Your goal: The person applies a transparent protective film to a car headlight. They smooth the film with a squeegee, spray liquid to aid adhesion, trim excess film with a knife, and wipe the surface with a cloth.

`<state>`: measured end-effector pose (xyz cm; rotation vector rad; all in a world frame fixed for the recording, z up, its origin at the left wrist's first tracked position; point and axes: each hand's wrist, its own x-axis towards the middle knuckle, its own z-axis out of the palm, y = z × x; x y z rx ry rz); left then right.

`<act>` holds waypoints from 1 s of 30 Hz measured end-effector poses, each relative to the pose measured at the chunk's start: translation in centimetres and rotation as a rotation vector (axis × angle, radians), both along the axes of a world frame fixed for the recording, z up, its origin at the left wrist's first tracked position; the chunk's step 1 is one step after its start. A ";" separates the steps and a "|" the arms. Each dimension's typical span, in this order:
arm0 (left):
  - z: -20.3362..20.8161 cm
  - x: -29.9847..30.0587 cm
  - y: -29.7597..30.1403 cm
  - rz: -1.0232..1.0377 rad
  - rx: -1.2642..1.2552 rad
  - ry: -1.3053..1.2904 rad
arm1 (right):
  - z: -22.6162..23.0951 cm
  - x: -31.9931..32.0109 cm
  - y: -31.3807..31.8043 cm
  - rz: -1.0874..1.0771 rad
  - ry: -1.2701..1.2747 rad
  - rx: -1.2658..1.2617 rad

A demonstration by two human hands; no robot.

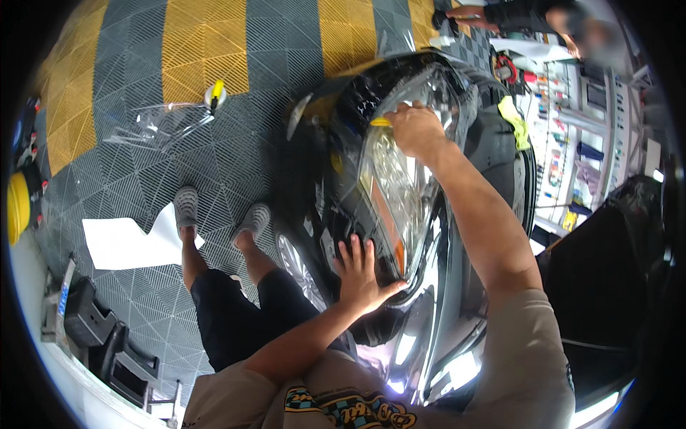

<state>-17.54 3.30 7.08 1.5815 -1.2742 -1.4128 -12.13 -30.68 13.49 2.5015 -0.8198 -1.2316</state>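
Note:
My right hand (418, 132) is closed on a yellow squeegee (381, 121), only its edge showing past the fingers. It presses at the far end of the headlight (391, 168) of a black car (325, 182). Clear, wrinkled film (436, 89) seems to lie over the lamp's far part. My left hand (359, 277) rests flat on the bodywork by the lamp's near corner, fingers spread and thumb out to the right. It holds nothing.
On the tiled floor lie a crumpled clear film (157, 127), a yellow-headed spray bottle (216, 94) and a white sheet (121, 244). Black step stools (93, 314) stand at left. A neon yellow cloth (513, 123) hangs on the car. Another person (525, 16) is at far right.

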 end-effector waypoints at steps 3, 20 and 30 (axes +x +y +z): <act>-1.2 0.7 0.0 0.072 0.058 -0.035 | 3.3 0.5 12.1 0.018 0.210 0.297; -1.0 0.3 4.1 -0.022 0.047 0.015 | 6.8 -7.0 19.9 0.064 -0.105 0.082; -0.6 1.1 5.5 -0.091 -0.207 0.015 | 6.2 -6.9 -1.0 -0.357 -0.367 -0.023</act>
